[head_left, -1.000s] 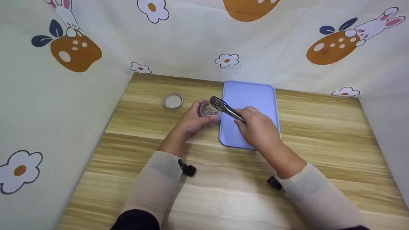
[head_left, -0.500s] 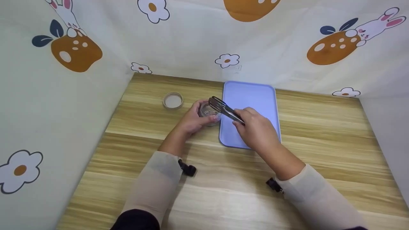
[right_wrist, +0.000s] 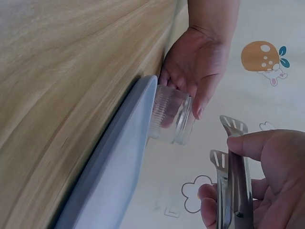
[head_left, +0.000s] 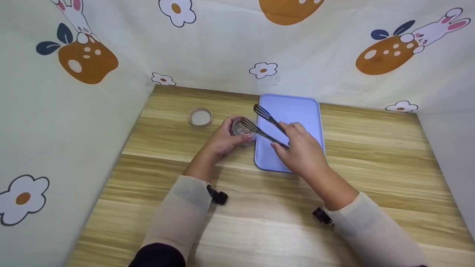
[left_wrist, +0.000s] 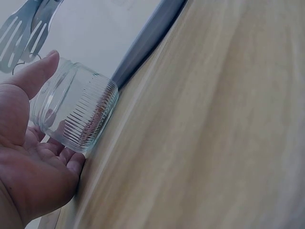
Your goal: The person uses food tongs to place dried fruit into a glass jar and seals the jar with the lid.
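Observation:
My left hand (head_left: 226,139) holds a clear glass jar (left_wrist: 81,107) around its side, thumb near the rim. The jar stands upright on the table by the tray's left edge, with small bits low inside it, too small to tell apart. My right hand (head_left: 302,148) grips metal tongs (right_wrist: 233,181) with slotted ends, held above the blue tray (head_left: 271,159). In the head view the tongs' two arms are spread apart, one tip over the jar's mouth and the other over the tray. Nothing shows between the tips.
A round lid (head_left: 200,117) lies on the wooden table (head_left: 259,222) left of the jar. Behind and at the sides hangs a cloth (head_left: 207,40) printed with flowers, oranges and rabbits. The tray lies near the back edge.
The tongs' arms have spread wide from nearly together, one tip swinging up and right over the tray. My left hand and the jar have stayed in place.

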`<state>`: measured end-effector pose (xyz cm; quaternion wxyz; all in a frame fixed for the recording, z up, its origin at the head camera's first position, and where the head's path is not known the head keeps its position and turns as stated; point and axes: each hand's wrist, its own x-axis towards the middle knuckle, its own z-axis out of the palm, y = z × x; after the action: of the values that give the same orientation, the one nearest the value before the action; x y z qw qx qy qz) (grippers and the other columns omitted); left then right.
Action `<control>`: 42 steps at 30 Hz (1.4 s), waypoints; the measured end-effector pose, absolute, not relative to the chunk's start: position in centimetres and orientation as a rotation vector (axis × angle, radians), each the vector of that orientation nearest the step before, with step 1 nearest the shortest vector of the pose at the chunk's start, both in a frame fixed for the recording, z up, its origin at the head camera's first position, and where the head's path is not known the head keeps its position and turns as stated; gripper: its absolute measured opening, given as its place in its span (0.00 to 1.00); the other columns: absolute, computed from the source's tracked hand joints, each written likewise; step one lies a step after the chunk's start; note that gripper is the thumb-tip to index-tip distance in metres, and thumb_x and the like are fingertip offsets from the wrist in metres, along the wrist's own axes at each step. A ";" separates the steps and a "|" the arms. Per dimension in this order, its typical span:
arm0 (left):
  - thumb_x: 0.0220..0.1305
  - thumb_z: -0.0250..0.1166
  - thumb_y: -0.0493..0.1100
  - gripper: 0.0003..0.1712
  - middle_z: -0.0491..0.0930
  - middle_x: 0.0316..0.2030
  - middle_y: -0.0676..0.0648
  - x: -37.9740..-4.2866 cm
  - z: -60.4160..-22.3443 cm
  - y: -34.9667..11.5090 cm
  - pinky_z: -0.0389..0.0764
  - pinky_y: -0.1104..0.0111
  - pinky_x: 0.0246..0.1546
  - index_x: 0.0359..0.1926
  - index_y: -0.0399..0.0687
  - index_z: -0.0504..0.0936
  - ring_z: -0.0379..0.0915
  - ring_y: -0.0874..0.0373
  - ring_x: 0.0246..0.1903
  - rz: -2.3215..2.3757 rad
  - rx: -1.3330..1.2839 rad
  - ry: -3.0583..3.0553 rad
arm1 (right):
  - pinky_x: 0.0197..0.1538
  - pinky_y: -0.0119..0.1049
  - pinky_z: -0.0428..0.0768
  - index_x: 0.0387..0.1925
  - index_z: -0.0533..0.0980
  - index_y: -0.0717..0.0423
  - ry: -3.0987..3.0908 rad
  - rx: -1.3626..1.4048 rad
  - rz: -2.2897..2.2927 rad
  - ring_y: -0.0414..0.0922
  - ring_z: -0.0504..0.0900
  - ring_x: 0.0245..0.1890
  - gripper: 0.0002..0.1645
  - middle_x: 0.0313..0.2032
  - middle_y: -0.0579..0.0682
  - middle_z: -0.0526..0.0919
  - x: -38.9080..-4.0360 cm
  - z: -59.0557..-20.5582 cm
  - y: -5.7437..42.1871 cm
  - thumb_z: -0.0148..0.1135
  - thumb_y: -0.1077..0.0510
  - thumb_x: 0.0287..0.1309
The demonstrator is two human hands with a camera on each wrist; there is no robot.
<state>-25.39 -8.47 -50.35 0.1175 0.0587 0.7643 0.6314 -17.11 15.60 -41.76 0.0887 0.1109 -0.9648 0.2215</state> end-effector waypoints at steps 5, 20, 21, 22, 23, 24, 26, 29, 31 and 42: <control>0.50 0.78 0.48 0.47 0.68 0.69 0.48 -25.6 -50.5 -8.6 0.55 0.58 0.74 0.69 0.54 0.65 0.62 0.51 0.69 1.876 0.211 2.183 | 0.45 0.49 0.80 0.66 0.71 0.50 -2.850 0.267 0.658 0.48 0.80 0.42 0.39 0.52 0.51 0.79 -17.4 -41.5 17.1 0.68 0.40 0.56; 0.54 0.75 0.43 0.50 0.61 0.73 0.40 -24.6 -46.7 -8.9 0.53 0.57 0.75 0.73 0.43 0.58 0.56 0.42 0.72 1.747 0.253 2.139 | 0.49 0.57 0.69 0.66 0.71 0.55 -2.889 -0.039 0.639 0.61 0.70 0.50 0.41 0.52 0.62 0.77 -17.9 -42.3 26.2 0.66 0.38 0.57; 0.55 0.75 0.43 0.50 0.61 0.73 0.40 -24.6 -46.7 -8.9 0.54 0.57 0.75 0.73 0.43 0.58 0.56 0.42 0.72 1.746 0.255 2.143 | 0.49 0.58 0.69 0.66 0.70 0.55 -2.897 -0.071 0.641 0.62 0.69 0.51 0.41 0.53 0.62 0.77 -18.0 -42.4 26.9 0.65 0.37 0.58; 0.54 0.75 0.43 0.50 0.61 0.73 0.40 -24.6 -46.8 -8.9 0.54 0.57 0.75 0.73 0.43 0.58 0.56 0.42 0.72 1.749 0.253 2.146 | 0.50 0.59 0.69 0.67 0.69 0.55 -2.907 -0.107 0.641 0.62 0.68 0.51 0.42 0.54 0.63 0.76 -18.0 -42.4 27.6 0.64 0.36 0.58; 0.55 0.75 0.44 0.50 0.60 0.73 0.40 -24.8 -47.0 -9.0 0.53 0.56 0.75 0.73 0.42 0.57 0.56 0.42 0.72 1.748 0.256 2.142 | 0.50 0.60 0.68 0.68 0.68 0.55 -2.916 -0.141 0.644 0.63 0.68 0.52 0.43 0.55 0.63 0.75 -18.2 -42.5 28.3 0.63 0.35 0.59; 0.55 0.75 0.44 0.51 0.59 0.73 0.40 -25.0 -47.4 -9.0 0.52 0.57 0.76 0.74 0.43 0.56 0.55 0.43 0.73 1.757 0.260 2.133 | 0.51 0.60 0.68 0.69 0.67 0.56 -2.922 -0.174 0.646 0.63 0.67 0.53 0.45 0.56 0.64 0.74 -18.3 -42.6 28.9 0.62 0.34 0.59; 0.53 0.76 0.45 0.52 0.60 0.73 0.42 -25.3 -48.2 -9.0 0.51 0.58 0.76 0.74 0.45 0.57 0.55 0.45 0.73 1.788 0.241 2.120 | 0.52 0.61 0.68 0.70 0.65 0.57 -2.928 -0.235 0.649 0.64 0.67 0.54 0.46 0.57 0.65 0.73 -18.5 -42.9 30.2 0.60 0.33 0.60; 0.52 0.77 0.47 0.52 0.60 0.73 0.46 -25.7 -49.6 -8.9 0.49 0.59 0.77 0.73 0.50 0.59 0.55 0.48 0.73 1.833 0.217 2.115 | 0.54 0.62 0.66 0.70 0.64 0.60 -2.925 -0.305 0.651 0.66 0.66 0.55 0.47 0.57 0.67 0.72 -19.0 -43.5 32.0 0.59 0.33 0.61; 0.51 0.77 0.47 0.51 0.62 0.72 0.48 -25.8 -50.1 -8.8 0.49 0.60 0.76 0.73 0.52 0.60 0.55 0.50 0.73 1.848 0.209 2.129 | 0.55 0.62 0.66 0.70 0.63 0.62 -2.926 -0.346 0.648 0.66 0.65 0.55 0.48 0.56 0.67 0.72 -19.3 -43.8 33.0 0.58 0.34 0.61; 0.48 0.79 0.53 0.50 0.67 0.68 0.54 -25.4 -50.3 -8.8 0.53 0.60 0.75 0.70 0.54 0.63 0.60 0.54 0.69 1.836 0.203 2.220 | 0.58 0.66 0.63 0.72 0.58 0.65 -2.967 -0.522 0.646 0.72 0.62 0.59 0.53 0.58 0.72 0.69 -20.7 -44.9 37.6 0.53 0.29 0.62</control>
<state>-25.38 -8.84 -50.33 0.1265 0.0697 0.7626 0.6306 -20.66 37.62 -44.89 0.0304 -0.1692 -0.9626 0.2095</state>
